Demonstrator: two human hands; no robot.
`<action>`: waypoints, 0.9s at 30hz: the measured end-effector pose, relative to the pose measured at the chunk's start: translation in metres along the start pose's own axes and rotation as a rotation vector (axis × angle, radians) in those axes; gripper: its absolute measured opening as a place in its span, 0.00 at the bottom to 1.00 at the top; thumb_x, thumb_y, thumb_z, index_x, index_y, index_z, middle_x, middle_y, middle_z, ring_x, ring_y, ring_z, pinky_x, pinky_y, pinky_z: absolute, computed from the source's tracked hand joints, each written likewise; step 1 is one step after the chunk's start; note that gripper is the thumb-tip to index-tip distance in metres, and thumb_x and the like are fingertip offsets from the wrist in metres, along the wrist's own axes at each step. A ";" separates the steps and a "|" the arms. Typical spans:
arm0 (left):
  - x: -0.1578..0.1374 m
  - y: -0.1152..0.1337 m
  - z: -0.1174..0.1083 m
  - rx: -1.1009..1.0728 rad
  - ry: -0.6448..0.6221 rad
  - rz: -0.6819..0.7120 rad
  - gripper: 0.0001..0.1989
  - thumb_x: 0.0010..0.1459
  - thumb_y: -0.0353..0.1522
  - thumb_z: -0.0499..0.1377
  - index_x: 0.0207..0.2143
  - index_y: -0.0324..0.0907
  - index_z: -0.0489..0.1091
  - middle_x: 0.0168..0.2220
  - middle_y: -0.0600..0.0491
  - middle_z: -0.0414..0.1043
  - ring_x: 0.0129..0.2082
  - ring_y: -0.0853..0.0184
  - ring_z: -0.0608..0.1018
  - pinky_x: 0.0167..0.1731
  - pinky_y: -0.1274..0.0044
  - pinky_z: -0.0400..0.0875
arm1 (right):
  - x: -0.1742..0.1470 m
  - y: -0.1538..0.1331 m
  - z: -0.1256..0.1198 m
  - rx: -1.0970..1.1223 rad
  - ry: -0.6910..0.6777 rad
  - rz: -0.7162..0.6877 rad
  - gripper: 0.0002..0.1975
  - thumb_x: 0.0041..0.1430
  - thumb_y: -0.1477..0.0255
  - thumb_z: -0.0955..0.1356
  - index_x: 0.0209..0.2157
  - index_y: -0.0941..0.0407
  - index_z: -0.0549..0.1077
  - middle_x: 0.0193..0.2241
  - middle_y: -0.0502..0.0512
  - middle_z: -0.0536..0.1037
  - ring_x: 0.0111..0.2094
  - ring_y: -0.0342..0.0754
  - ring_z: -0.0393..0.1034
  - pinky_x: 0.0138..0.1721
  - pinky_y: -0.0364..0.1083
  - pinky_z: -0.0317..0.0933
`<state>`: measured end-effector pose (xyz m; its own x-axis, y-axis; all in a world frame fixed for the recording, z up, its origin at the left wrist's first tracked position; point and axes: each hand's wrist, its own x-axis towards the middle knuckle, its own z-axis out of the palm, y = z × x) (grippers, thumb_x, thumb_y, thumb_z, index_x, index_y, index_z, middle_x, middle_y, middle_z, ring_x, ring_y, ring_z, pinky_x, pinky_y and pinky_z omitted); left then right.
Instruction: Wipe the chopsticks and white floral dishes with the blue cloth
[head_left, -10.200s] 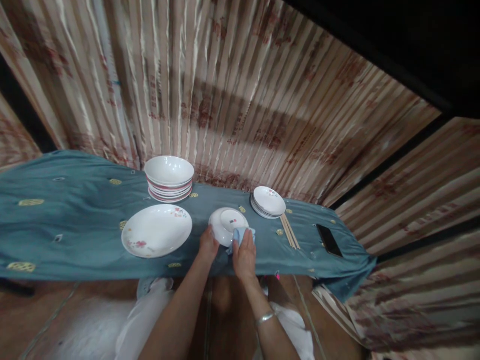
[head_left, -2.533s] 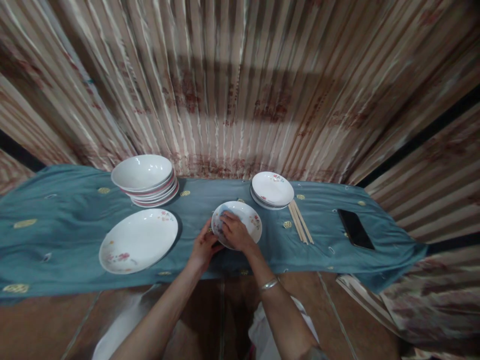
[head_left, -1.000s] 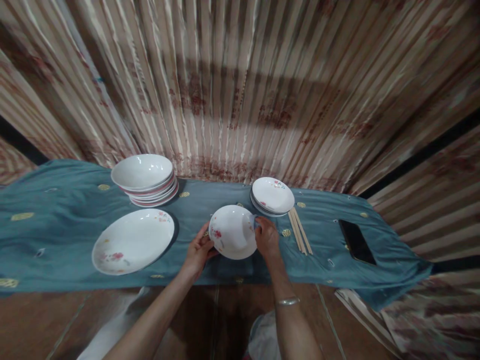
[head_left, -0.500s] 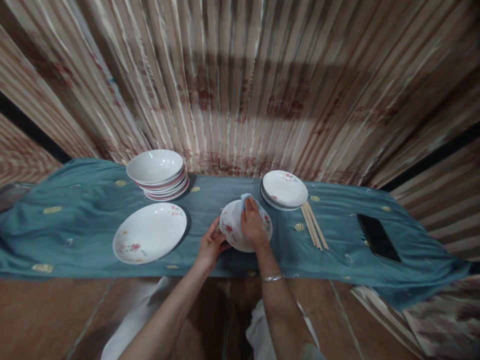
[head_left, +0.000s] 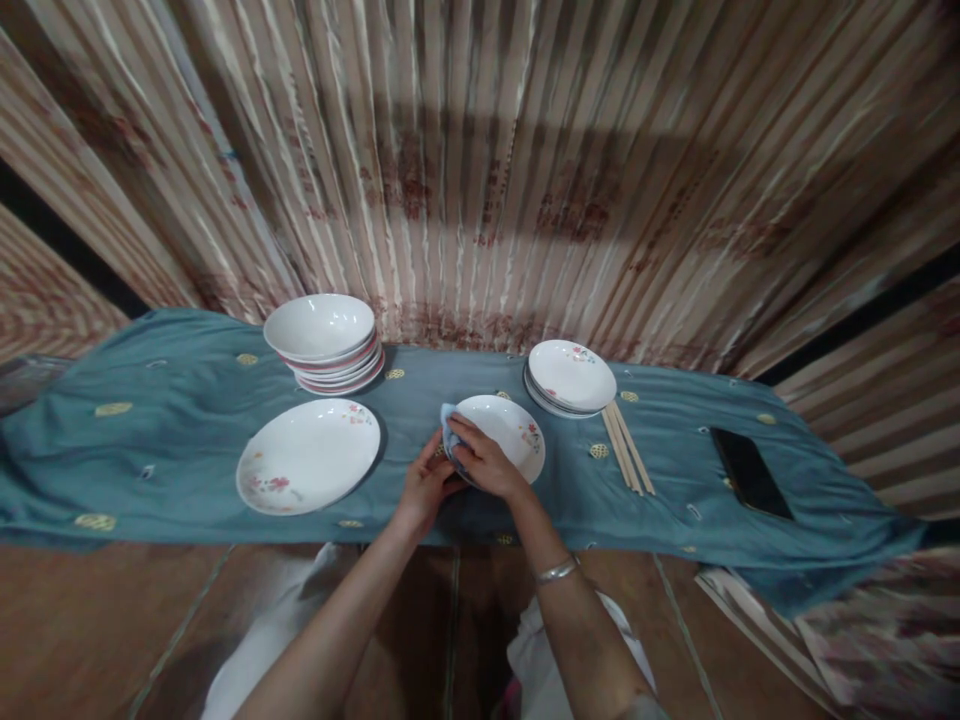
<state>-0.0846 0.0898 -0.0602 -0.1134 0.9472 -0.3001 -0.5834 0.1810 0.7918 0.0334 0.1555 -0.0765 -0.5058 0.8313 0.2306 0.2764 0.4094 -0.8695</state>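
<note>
A small white plate with a flower print is tilted slightly in front of me, near the middle of the table. My left hand grips its left edge, thumb near the rim and fingers underneath. In my right hand is a light blue cloth, pressed against the plate's left rim close to my left thumb. My right fingers cover part of the cloth and of the plate's lower left. A silver bangle circles my right wrist.
A teal cloth covers the table. At left stand a stack of bowls and a large floral plate. To the right are stacked small plates, several chopsticks and a black phone. A striped curtain hangs behind.
My right hand has slid the cloth from the plate's upper middle to its left rim. My left hand keeps its hold on the plate. The view has shifted slightly.
</note>
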 end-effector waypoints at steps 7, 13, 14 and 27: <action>-0.001 0.003 -0.002 -0.043 -0.005 -0.063 0.37 0.38 0.25 0.68 0.54 0.46 0.67 0.36 0.52 0.77 0.32 0.67 0.77 0.34 0.71 0.75 | -0.037 -0.019 -0.022 -0.041 -0.166 -0.015 0.24 0.54 0.80 0.62 0.52 0.53 0.72 0.55 0.54 0.71 0.57 0.48 0.64 0.60 0.52 0.54; 0.001 0.005 -0.002 -0.015 -0.035 -0.052 0.41 0.36 0.25 0.68 0.57 0.45 0.64 0.35 0.52 0.78 0.30 0.64 0.78 0.32 0.68 0.76 | -0.061 -0.027 -0.039 -0.164 -0.176 -0.020 0.22 0.50 0.85 0.61 0.43 0.56 0.77 0.46 0.56 0.78 0.48 0.48 0.72 0.53 0.49 0.63; 0.001 0.004 -0.001 -0.010 -0.039 -0.047 0.41 0.36 0.25 0.68 0.57 0.45 0.64 0.34 0.52 0.77 0.30 0.64 0.78 0.33 0.68 0.76 | -0.064 -0.026 -0.041 -0.207 -0.160 -0.010 0.21 0.50 0.85 0.61 0.42 0.56 0.77 0.45 0.56 0.79 0.47 0.48 0.73 0.52 0.49 0.63; 0.004 0.003 -0.001 0.056 0.019 -0.025 0.43 0.37 0.27 0.68 0.58 0.44 0.61 0.33 0.53 0.77 0.31 0.64 0.78 0.31 0.70 0.77 | -0.080 -0.006 -0.063 -0.657 0.242 0.045 0.18 0.50 0.87 0.60 0.35 0.57 0.76 0.41 0.60 0.78 0.46 0.50 0.70 0.52 0.50 0.62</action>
<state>-0.0874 0.0936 -0.0591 -0.1143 0.9371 -0.3298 -0.5401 0.2200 0.8123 0.1235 0.1102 -0.0626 -0.3074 0.8817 0.3580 0.7679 0.4520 -0.4539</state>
